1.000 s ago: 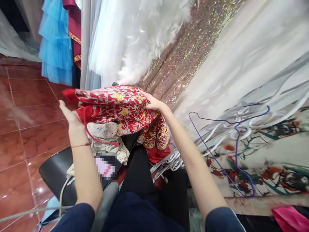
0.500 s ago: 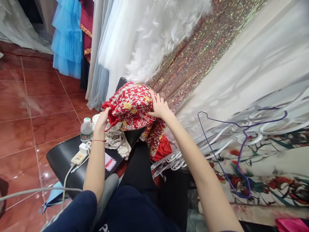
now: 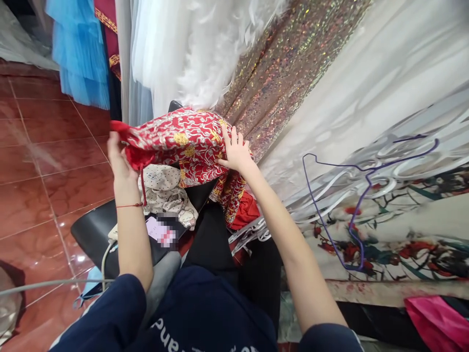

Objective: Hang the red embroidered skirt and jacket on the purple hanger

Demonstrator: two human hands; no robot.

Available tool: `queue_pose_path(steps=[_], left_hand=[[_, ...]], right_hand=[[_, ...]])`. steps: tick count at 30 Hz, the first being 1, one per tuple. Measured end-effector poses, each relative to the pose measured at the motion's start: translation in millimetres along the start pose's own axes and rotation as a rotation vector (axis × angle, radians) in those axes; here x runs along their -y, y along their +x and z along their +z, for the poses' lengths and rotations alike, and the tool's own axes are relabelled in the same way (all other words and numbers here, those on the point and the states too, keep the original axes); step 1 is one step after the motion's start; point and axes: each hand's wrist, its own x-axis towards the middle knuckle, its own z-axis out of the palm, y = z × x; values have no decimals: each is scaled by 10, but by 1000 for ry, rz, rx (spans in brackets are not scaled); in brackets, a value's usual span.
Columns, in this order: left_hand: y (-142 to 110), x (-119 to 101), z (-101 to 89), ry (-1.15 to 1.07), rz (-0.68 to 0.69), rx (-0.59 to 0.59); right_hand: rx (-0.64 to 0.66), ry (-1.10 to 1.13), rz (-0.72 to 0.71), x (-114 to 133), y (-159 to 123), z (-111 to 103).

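A red garment with silver swirls and gold flowers (image 3: 188, 139) lies across my knees and over the far part of a black chair. My left hand (image 3: 120, 159) is closed on its red-trimmed end at the left, stretching that end out; the fingers are slightly blurred. A thin red cord dangles below this edge. My right hand (image 3: 235, 150) rests flat on the garment's right part, fingers spread. Beneath the lifted end sits a crumpled cream dotted cloth (image 3: 164, 188). More of the red fabric (image 3: 246, 212) hangs down at the right.
The black chair (image 3: 90, 232) carries a phone with a lilac screen (image 3: 161, 231) and a cable. A purple hanger (image 3: 353, 217) hangs on white scrollwork at the right. Gowns, including a sequined one (image 3: 278, 73) and a blue tiered one (image 3: 80, 58), stand behind. Red tiles (image 3: 32, 205) cover the floor.
My left hand has pulled the garment's end out to the left and up, exposing more dotted cloth and the phone. The bottle is now hidden from view. My right hand stays on the garment.
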Motion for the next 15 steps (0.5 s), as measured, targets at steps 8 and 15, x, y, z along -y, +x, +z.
queue_pose_path(steps=[8, 15], left_hand=[[-152, -60, 269, -248, -45, 165], [-309, 30, 701, -293, -39, 134]], right_hand=[[-5, 110, 57, 2, -106, -89], [-198, 545, 210, -327, -308, -137]])
